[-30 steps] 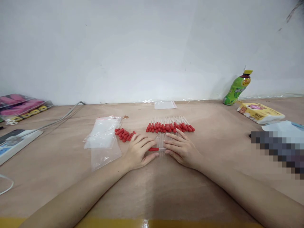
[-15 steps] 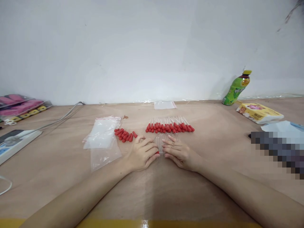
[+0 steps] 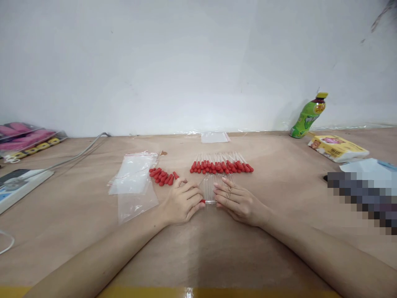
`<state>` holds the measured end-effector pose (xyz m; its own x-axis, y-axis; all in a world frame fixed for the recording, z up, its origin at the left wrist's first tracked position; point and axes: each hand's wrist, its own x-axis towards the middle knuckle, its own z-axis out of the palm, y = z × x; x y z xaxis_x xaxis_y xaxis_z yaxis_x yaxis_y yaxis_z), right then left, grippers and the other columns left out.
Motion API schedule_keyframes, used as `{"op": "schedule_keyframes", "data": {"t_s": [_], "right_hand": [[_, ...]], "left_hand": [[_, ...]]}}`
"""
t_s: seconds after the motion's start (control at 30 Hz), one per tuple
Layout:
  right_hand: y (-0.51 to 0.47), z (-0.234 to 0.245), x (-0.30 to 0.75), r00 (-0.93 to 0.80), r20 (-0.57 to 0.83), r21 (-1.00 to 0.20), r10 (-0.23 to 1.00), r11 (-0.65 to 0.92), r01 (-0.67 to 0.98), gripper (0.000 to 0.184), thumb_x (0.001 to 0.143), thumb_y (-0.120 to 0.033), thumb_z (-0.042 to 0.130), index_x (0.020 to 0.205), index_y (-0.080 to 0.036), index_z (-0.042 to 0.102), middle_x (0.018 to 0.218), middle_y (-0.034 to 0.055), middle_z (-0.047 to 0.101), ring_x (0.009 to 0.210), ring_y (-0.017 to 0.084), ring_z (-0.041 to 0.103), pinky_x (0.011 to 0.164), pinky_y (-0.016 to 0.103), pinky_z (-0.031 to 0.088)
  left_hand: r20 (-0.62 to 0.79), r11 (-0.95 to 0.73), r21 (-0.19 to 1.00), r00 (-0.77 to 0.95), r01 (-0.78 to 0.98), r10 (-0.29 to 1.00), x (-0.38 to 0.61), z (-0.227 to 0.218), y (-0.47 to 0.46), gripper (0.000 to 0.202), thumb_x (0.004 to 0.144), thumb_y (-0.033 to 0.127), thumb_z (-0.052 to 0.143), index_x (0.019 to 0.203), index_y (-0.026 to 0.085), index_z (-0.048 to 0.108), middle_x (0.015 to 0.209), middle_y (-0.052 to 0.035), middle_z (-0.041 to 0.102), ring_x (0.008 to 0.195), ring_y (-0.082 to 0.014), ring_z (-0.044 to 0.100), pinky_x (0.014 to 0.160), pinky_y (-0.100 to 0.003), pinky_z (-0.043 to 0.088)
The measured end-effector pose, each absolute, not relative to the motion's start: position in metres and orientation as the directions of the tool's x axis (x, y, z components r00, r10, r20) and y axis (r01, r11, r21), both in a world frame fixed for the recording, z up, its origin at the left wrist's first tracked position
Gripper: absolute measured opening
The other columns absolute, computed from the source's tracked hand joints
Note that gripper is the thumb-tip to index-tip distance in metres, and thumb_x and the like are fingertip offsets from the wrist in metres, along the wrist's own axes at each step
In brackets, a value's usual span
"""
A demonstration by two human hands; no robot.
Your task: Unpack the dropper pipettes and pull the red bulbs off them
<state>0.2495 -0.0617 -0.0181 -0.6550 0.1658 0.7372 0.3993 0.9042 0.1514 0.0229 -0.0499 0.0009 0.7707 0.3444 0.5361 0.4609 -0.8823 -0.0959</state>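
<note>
My left hand (image 3: 186, 203) is closed around a red rubber bulb (image 3: 203, 201), mostly hidden by the fingers. A clear glass dropper tube (image 3: 211, 202) lies crosswise, its left end meeting the bulb. My right hand (image 3: 242, 203) pinches the tube's other end between thumb and fingers. Just beyond the fingers, several loose clear tubes (image 3: 209, 184) lie side by side, partly covered by my hands. Farther off is a row of droppers with red bulbs (image 3: 221, 167), bulbs toward me. Loose red bulbs (image 3: 161, 177) form a small pile beyond my left hand.
Clear zip bags (image 3: 136, 178) lie left of the bulbs, and another bag (image 3: 215, 137) rests near the wall. On the right are a green bottle (image 3: 307, 118), a yellow tissue pack (image 3: 338, 147) and a blurred dark object (image 3: 362, 198). A power strip (image 3: 27, 184) sits at left.
My hands have moved slightly apart, the right one shifting right. More of the glass tube and the red bulb's end shows between them.
</note>
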Motion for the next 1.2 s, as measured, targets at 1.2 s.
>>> {"op": "schedule_keyframes", "data": {"t_s": [1.2], "right_hand": [[-0.052, -0.029, 0.256, -0.443, 0.602, -0.162, 0.664, 0.645, 0.746, 0.034, 0.077, -0.042, 0.055, 0.097, -0.015, 0.06, 0.076, 0.0052, 0.056, 0.073, 0.018, 0.05, 0.071, 0.034, 0.035]], "left_hand": [[0.298, -0.137, 0.44, 0.0, 0.888, 0.955, -0.08, 0.049, 0.021, 0.028, 0.065, 0.044, 0.06, 0.078, 0.019, 0.055, 0.076, 0.0001, 0.064, 0.059, -0.013, 0.054, 0.055, -0.023, 0.041]]}}
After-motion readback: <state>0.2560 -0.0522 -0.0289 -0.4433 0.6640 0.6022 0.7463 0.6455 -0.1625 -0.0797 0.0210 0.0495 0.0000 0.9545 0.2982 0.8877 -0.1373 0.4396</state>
